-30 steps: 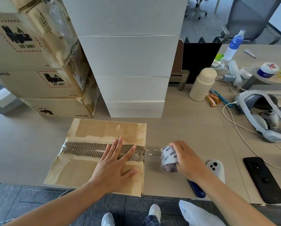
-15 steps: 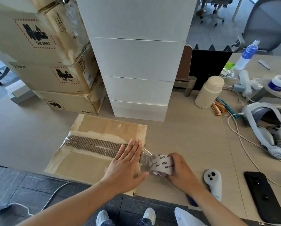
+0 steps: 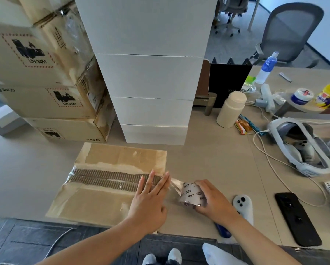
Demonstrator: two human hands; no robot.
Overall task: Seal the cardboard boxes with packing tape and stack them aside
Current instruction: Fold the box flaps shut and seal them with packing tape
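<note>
1. Your left hand (image 3: 148,203) lies flat with its fingers straight, pressing the right end of the box (image 3: 106,205) at the seam. Just beside it, your right hand (image 3: 215,203) is curled round the tape roll (image 3: 191,194).
2. The box sits under your left hand and to its left. A short clear strip (image 3: 174,183) runs from your left fingertips to the roll.
3. That strip looks creased. If you pull it at an angle, it may twist, stick to itself, or fold over the box edge in wrinkles.
4. The seam left of your fingers shows bare corrugation where the paper has torn away. Tape may bond poorly there and lift when the box is carried.
5. I see no cutter in either hand. If your left hand eases off while you tear, the laid tape could peel back or the box could slide.
6. A controller (image 3: 243,205) lies just right of your right hand, and a hard snap could knock it.
</note>
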